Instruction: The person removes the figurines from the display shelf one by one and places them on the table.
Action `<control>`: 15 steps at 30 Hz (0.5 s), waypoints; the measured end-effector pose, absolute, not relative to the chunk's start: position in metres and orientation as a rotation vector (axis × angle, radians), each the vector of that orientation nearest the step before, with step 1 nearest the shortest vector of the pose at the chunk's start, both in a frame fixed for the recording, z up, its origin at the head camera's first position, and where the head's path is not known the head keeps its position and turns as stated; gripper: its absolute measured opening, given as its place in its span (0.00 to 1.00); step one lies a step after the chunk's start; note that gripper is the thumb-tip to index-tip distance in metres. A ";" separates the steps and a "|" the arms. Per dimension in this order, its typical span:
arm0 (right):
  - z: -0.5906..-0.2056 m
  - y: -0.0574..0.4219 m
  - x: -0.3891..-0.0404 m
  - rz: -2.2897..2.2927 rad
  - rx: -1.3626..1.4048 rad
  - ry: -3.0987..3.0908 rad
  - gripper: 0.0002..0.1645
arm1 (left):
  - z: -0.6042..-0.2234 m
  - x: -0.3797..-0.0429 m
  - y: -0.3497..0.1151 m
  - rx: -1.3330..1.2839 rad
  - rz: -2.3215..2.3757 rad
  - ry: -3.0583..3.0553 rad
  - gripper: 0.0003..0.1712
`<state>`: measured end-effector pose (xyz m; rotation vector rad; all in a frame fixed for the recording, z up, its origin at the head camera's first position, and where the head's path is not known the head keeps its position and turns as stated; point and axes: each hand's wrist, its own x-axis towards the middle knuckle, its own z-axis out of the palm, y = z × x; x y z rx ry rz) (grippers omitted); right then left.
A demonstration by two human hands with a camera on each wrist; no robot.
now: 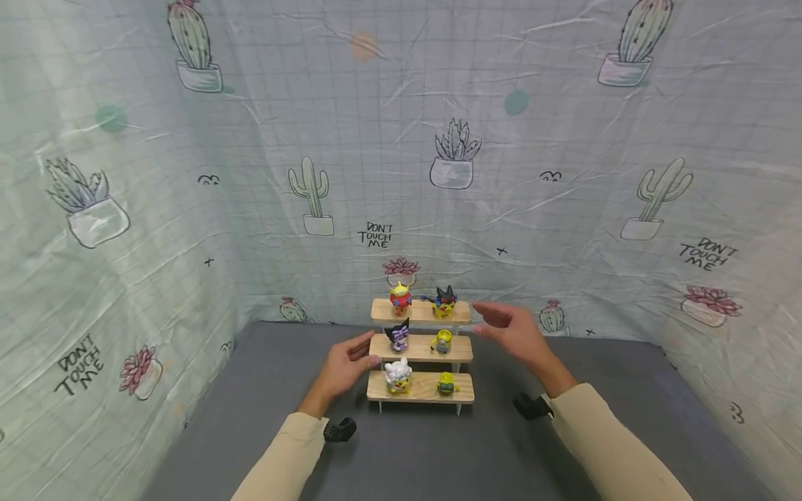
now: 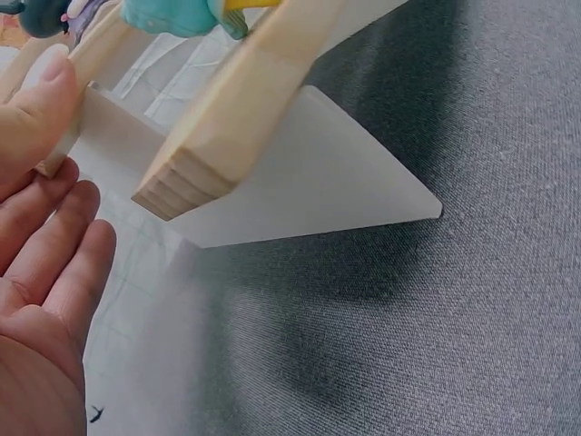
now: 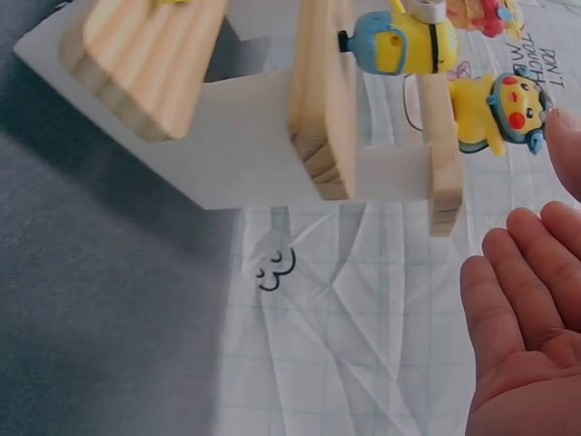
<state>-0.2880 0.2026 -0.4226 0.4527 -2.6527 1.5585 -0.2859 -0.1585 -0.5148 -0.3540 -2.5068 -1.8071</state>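
Observation:
A three-tier wooden display stand (image 1: 420, 347) with white side panels (image 2: 300, 173) stands in front of me. My left hand (image 1: 343, 363) holds the left end of its middle shelf, thumb at the front edge and fingers behind. To the right of the top shelf (image 3: 445, 182), my right hand (image 1: 516, 336) is held apart with its fingers extended. On the top shelf are a red-suited alien figurine (image 1: 400, 299) and a black-hooded yellow one (image 1: 444, 303). Below are a black-and-purple figurine (image 1: 397, 335), a Minion (image 1: 443, 341), a white fluffy-topped figurine (image 1: 397, 376) and a yellow-green one (image 1: 446, 383).
The stand rests on a dark grey table cloth (image 1: 426, 452). Behind it and at both sides hangs a pale curtain (image 1: 401, 90) printed with cacti and lettering. Each wrist wears a black device (image 1: 340, 430).

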 end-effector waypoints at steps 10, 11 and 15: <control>-0.415 0.185 -0.303 1.674 0.425 -2.630 0.33 | -0.514 -0.286 -0.155 -0.287 -1.859 -2.466 0.36; -0.415 0.183 -0.305 1.690 0.429 -2.624 0.33 | -0.513 -0.285 -0.155 -0.281 -1.867 -2.459 0.36; -0.414 0.176 -0.310 1.731 0.430 -2.607 0.34 | -0.513 -0.284 -0.154 -0.257 -1.883 -2.447 0.35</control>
